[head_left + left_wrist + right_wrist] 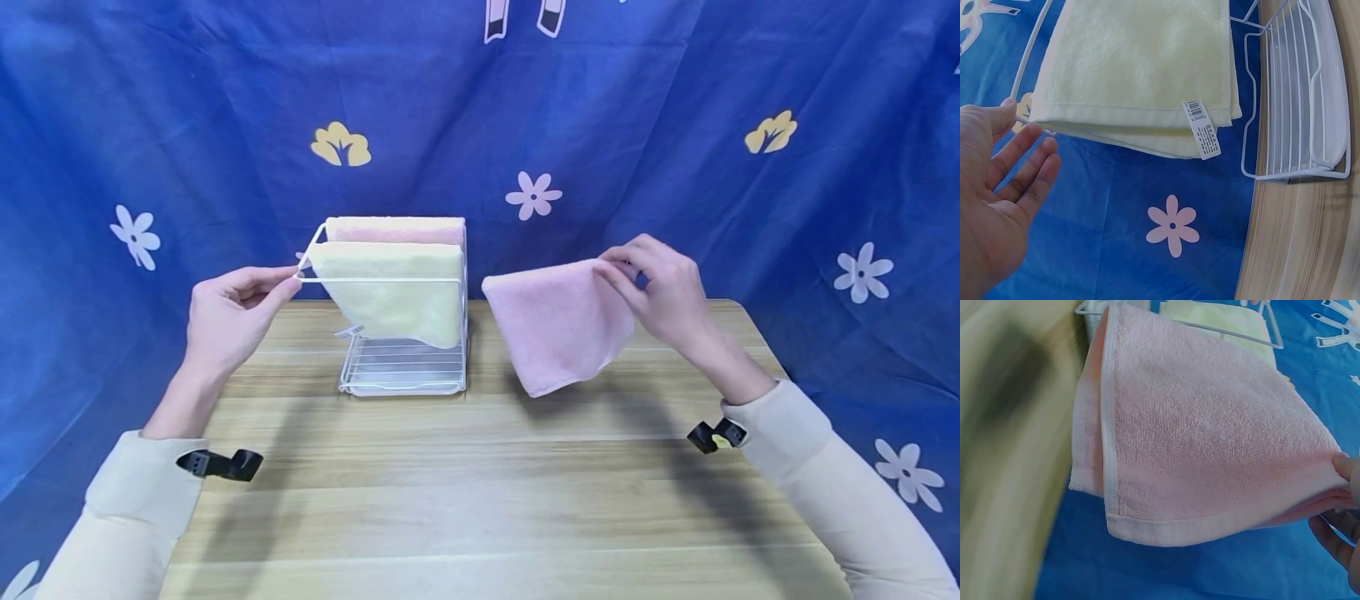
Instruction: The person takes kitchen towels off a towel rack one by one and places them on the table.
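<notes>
From my remote station I read the pink towel (pixel 1210 437) as matt terry cloth, rough-piled, with a smoother woven hem (pixel 1154 531). The yellow towel (pixel 397 300) looks like similar fabric, its label (pixel 1202 129) smooth and papery. I see the rack (pixel 390 280) as coated metal wire, its tray (pixel 1336 94) smooth, plastic-looking. The bench (pixel 480 500) shows smooth wood grain; the backdrop (pixel 450 125), creased cloth.

your arms (pixel 847 487) reach forward, well apart. your left hand (pixel 225 321) pinches with thumb (pixel 279 295) and forefinger (pixel 266 273), its other fingers (pixel 1040 180) loosely extended. your right hand (pixel 666 287) pinches too.
</notes>
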A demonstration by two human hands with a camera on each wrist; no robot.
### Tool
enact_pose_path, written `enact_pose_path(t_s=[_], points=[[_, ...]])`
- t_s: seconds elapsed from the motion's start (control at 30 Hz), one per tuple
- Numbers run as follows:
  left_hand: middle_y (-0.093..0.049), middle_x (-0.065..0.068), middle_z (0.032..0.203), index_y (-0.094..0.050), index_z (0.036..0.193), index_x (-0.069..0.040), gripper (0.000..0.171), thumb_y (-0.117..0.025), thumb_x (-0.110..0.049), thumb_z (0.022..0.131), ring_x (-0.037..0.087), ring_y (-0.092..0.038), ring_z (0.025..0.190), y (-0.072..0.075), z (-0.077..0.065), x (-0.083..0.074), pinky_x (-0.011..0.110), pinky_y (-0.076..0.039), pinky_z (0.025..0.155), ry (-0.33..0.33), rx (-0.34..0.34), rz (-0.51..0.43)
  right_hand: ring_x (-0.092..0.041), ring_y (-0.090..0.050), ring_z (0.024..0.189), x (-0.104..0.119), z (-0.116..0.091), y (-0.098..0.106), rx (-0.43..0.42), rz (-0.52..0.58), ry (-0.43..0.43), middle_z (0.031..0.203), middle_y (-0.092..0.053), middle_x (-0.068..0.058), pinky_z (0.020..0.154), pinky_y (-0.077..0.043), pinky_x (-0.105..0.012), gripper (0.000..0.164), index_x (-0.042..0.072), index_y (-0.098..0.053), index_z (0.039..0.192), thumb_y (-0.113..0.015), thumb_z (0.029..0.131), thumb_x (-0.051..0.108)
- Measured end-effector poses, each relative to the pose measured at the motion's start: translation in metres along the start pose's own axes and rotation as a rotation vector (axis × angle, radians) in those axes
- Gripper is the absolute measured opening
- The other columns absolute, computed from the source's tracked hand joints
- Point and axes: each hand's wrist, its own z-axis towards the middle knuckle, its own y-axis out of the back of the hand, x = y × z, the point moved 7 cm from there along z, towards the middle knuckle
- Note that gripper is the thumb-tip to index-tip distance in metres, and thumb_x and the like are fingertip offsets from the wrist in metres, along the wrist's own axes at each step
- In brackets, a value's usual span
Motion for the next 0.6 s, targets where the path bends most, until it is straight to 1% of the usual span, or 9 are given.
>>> enact_pose_path(t_s=[0.1, 0.3, 0.43, 0.6], points=[[-0.07, -0.041, 0.091, -0.079, 0.12, -0.001, 0.031, -0.08, -0.021, 0.096, -0.017, -0.068, 0.081, 0.0, 0.0, 0.001, 0.001, -0.051, 0.071, 0.003, 0.0, -0.003, -0.015, -0.057, 0.067, -0.004, -0.012, -0.01, -0.004, 0.028, -0.025, 0.081, -0.071, -0.009, 0.063, -0.04, -0.024, 0.01, 0.003, -0.079, 0.093, -0.084, 0.09, 0.011], [-0.07, -0.041, 0.09, -0.079, 0.119, -0.001, 0.031, -0.08, -0.021, 0.096, -0.017, -0.067, 0.079, 0.0, 0.001, 0.0, 0.001, -0.051, 0.07, -0.004, -0.004, 0.003, -0.014, -0.055, 0.066, -0.007, -0.031, -0.023, 0.002, 0.052, -0.049, 0.077, -0.069, -0.007, 0.061, -0.037, -0.02, 0.009, 0.004, -0.079, 0.092, -0.084, 0.089, 0.01], [-0.069, -0.042, 0.09, -0.079, 0.119, -0.002, 0.031, -0.08, -0.022, 0.095, -0.017, -0.067, 0.079, 0.0, 0.001, -0.001, 0.001, -0.05, 0.069, -0.002, -0.008, 0.01, -0.013, -0.057, 0.066, -0.007, -0.04, -0.03, 0.011, 0.063, -0.066, 0.077, -0.069, -0.006, 0.06, -0.038, -0.017, 0.009, 0.004, -0.079, 0.091, -0.085, 0.089, 0.011], [-0.069, -0.042, 0.089, -0.079, 0.119, -0.001, 0.031, -0.08, -0.021, 0.095, -0.018, -0.067, 0.078, 0.001, 0.001, -0.002, 0.0, -0.05, 0.07, -0.011, -0.011, 0.012, -0.012, -0.059, 0.067, -0.005, -0.049, -0.038, 0.027, 0.091, -0.105, 0.079, -0.071, -0.005, 0.059, -0.045, -0.023, 0.009, 0.005, -0.079, 0.09, -0.085, 0.088, 0.01]])
